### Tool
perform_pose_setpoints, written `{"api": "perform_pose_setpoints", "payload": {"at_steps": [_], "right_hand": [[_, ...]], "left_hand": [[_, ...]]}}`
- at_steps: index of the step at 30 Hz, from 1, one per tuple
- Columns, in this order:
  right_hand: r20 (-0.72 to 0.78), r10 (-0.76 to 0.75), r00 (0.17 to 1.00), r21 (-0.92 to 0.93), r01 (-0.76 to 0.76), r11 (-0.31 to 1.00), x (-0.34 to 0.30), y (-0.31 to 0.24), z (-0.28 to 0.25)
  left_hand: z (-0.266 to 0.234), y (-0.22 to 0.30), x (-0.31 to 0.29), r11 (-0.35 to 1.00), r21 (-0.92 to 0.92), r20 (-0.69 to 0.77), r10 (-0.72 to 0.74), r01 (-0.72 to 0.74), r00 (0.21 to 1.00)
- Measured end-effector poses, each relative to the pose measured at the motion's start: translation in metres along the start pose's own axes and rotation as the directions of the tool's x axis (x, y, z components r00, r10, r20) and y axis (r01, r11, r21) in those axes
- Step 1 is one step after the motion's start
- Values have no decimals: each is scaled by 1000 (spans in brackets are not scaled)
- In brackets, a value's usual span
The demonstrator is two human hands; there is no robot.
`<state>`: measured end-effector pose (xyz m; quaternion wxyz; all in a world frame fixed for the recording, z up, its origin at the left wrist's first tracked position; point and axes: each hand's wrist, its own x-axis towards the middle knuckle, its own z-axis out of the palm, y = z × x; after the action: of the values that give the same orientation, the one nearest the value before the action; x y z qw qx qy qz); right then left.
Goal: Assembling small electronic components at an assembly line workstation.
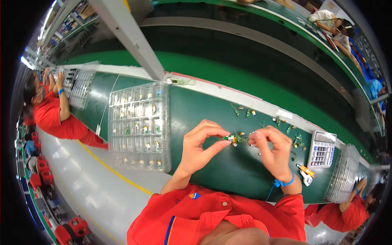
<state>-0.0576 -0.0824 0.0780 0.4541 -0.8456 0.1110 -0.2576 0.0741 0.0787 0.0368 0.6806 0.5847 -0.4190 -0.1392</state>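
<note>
My left hand [201,148] pinches a small green circuit board [231,139] with a yellow-and-white part on it, between thumb and forefinger. Thin green strands [242,140] run from the board toward my right hand [274,149]. That hand is closed, thumb against fingertips; what it grips is too small to make out. A blue wrist strap [283,182] with a hanging cord circles my right wrist. Several similar small boards [299,141] lie loose on the green bench top [220,173], to the right of and beyond my hands.
A clear compartment tray [139,127] holding several small boards stands left. At right are a calculator [322,149], an orange-handled cutter [306,170], a white tool [306,178] and clear stacked trays [342,174]. A post [130,38] rises beyond the bench edge. Co-workers sit left and right.
</note>
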Motion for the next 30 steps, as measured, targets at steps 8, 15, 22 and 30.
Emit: {"api": "perform_pose_setpoints", "payload": {"at_steps": [8,15,22,30], "right_hand": [[-73,90,993,-91,-97,991,-6,2,-1],[-59,216,975,-91,-221,971,-10,2,2],[-59,204,977,-88,-208,974,-7,5,15],[-109,147,983,-146,-162,976,-6,-7,11]], "left_hand": [[-70,25,-43,928,358,-201,-29,101,979],[-150,35,-119,637,601,-729,190,483,657],[-133,4,-119,492,695,-669,173,525,723],[-120,7,-97,395,848,-418,89,354,904]]}}
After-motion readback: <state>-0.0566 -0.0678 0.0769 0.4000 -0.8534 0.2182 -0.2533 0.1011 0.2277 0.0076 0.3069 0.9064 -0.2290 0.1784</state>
